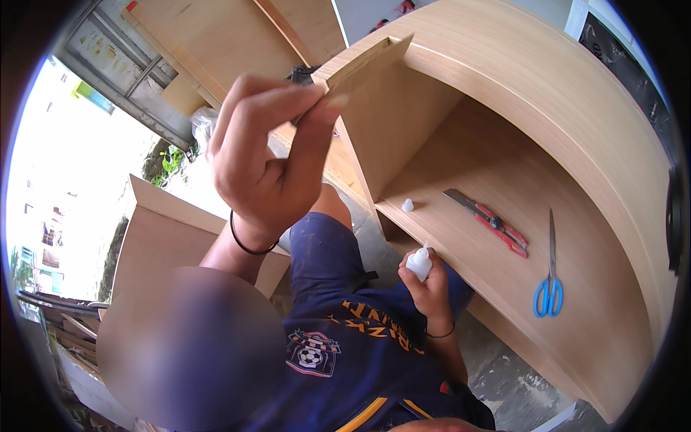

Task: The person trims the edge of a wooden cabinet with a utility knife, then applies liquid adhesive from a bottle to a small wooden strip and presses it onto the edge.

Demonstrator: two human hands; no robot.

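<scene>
A thin strip of wood-grain edge banding point(367, 63) is pinched by the left hand point(263, 162), raised above and just left of the upright divider panel point(403, 122) of the cabinet point(547, 93); the strip is judged light, thin and springy, likely to bend or flutter if held far from the end, so a pinch near the end, flat between thumb and fingertips, suits it; edges may be brittle, so a hard crease is to be avoided; the left hand's thumb and forefingers are closed together on the strip's near end; the wrist is cocked up, palm turned toward the camera, a black band seen at the wrist.

A small white glue bottle point(419, 262) is held in the right hand point(428, 284), low, in front of the divider panel's foot, at the front edge of the shelf board point(504, 288); the fingers are wrapped shut around the bottle body, nozzle up and uncapped; the bottle is judged light, squeezable plastic, possibly slick, best gripped round the body; a small white cap point(408, 205) is seen on the shelf right of the divider; a red utility knife point(489, 219) and blue-handled scissors point(549, 277) lie further right of it.
</scene>
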